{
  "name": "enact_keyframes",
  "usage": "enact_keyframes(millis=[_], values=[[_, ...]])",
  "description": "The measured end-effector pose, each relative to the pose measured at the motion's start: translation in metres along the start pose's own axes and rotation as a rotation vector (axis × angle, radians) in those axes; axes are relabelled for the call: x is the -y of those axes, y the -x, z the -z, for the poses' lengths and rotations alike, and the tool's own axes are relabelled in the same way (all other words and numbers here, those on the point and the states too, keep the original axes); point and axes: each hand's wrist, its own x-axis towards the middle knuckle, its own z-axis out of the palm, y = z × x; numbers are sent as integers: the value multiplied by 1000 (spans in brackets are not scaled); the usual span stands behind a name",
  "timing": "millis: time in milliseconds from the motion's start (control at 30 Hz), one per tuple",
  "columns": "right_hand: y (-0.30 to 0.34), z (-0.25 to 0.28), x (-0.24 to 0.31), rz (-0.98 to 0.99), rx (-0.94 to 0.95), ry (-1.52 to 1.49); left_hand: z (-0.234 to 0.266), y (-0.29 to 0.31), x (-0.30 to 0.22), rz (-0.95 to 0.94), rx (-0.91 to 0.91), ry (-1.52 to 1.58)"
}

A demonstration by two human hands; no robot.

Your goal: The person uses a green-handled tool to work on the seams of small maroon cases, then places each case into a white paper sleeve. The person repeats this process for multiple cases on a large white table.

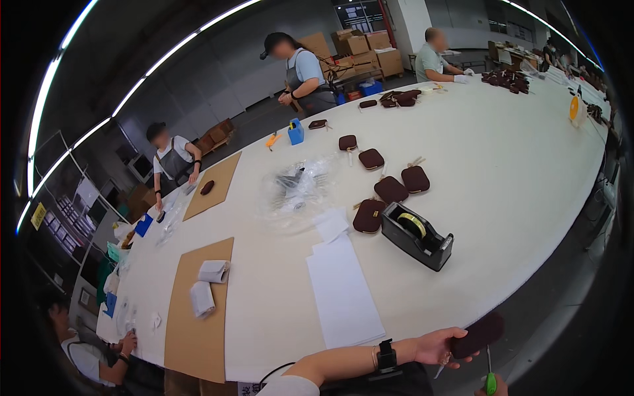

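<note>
Off the table's near right edge, my left hand (pixel 439 346) is closed on a dark brown zip pouch (pixel 481 335), its thumb and fingers around the near end. A pale tag or cord hangs below the pouch. At the lower rim, my right hand (pixel 500 388) is partly cut off and grips a green-handled tool (pixel 490 383). The tool's thin metal shaft points up at the pouch's lower side; its exact kind is unclear. Several similar brown pouches (pixel 391 189) lie on the table beyond, beside a black tape dispenser (pixel 417 237) holding a yellowish roll.
White paper sheets (pixel 345 287) lie left of the dispenser. Two white wrapped bundles (pixel 203 298) rest on a cardboard sheet (pixel 191 343). Clear plastic bags (pixel 297 191) are heaped mid-table, near a blue holder (pixel 296 132). Several people work around the white table (pixel 502 171).
</note>
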Motion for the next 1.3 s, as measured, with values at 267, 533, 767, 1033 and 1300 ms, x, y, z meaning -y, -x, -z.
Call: enact_keyframes(millis=[267, 533, 767, 1033, 1300], values=[[-11, 2, -25, 126, -17, -40, 30, -9, 21, -48, -71, 33], [-15, 1, -16, 112, -5, 18, 20, -11, 20, -24, -176, 38], [-21, -2, -18, 79, 19, 9, 18, -11, 20, -43, -241, -19], [-27, -7, -16, 34, 59, 124, 25, -12, 25, -53, -211, -76], [-24, -13, -15, 2, 54, 54, 50, -34, 33, -17, -179, -105]])
